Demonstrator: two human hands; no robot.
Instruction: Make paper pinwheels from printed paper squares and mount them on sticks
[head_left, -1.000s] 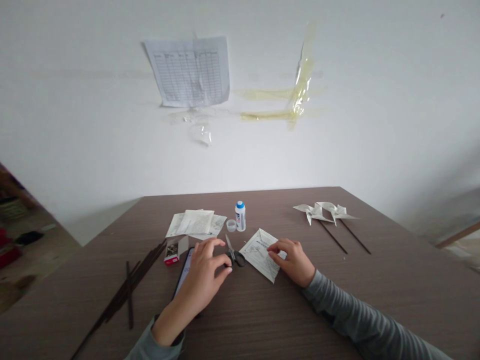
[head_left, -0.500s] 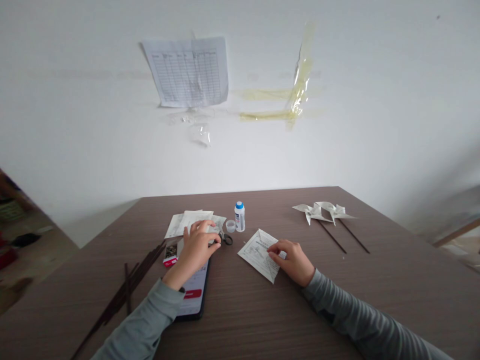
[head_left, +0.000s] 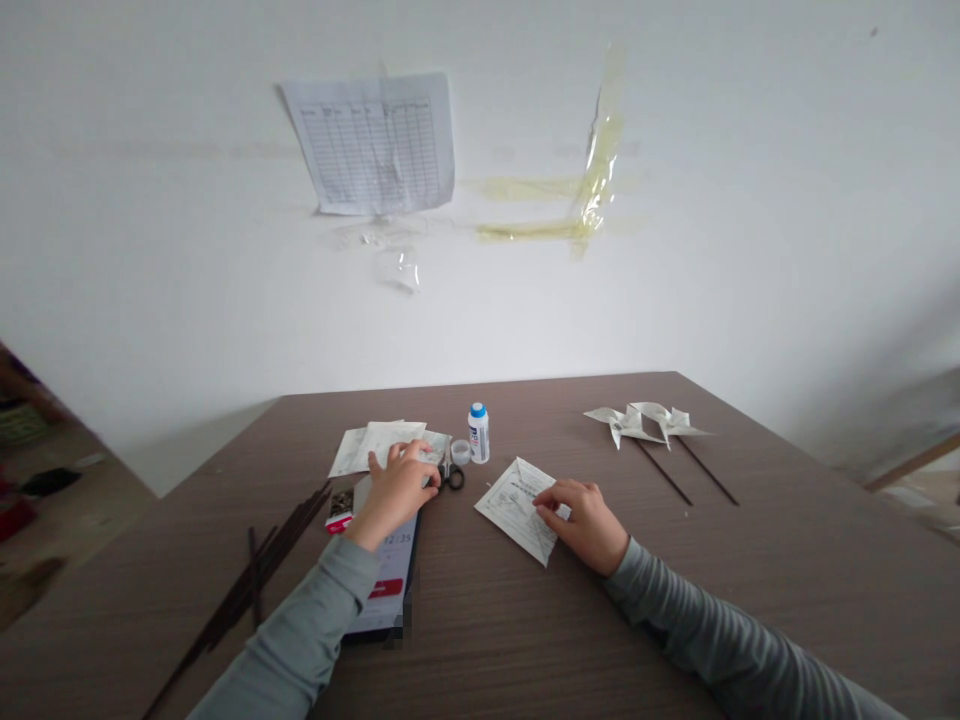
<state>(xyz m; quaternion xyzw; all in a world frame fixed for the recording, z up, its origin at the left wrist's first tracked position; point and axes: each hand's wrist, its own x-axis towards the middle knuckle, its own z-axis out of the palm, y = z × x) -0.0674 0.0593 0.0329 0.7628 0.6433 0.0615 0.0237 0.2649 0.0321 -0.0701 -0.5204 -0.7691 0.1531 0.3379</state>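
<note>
My left hand (head_left: 397, 492), its fingers spread and bent, is beside a pair of dark-handled scissors (head_left: 455, 477). The thumb and fingertips come close to the handles; whether they touch cannot be made out. The scissors' blades are partly hidden by the hand. On the right, my right hand (head_left: 589, 522) has its thumb and fingers closed at the right side of a creased square of printed paper (head_left: 514, 505), which lies flat on the table. Below my left hand are a smartphone (head_left: 390, 605) and a small open red-and-white box of tacks or similar bits (head_left: 341, 505).
Paper sheets (head_left: 360, 448) lie behind my left hand. A white glue bottle with a blue cap (head_left: 478, 435) stands near a small clear cup (head_left: 460, 453). Dark thin sticks (head_left: 259, 575) lie at left; two paper pinwheels on sticks (head_left: 626, 425) lie at right. A wall (head_left: 525, 320) rises behind.
My left hand has lowered slightly towards the scissors, and its fingers are a little closer together. My right hand and the paper square stay where they were.
</note>
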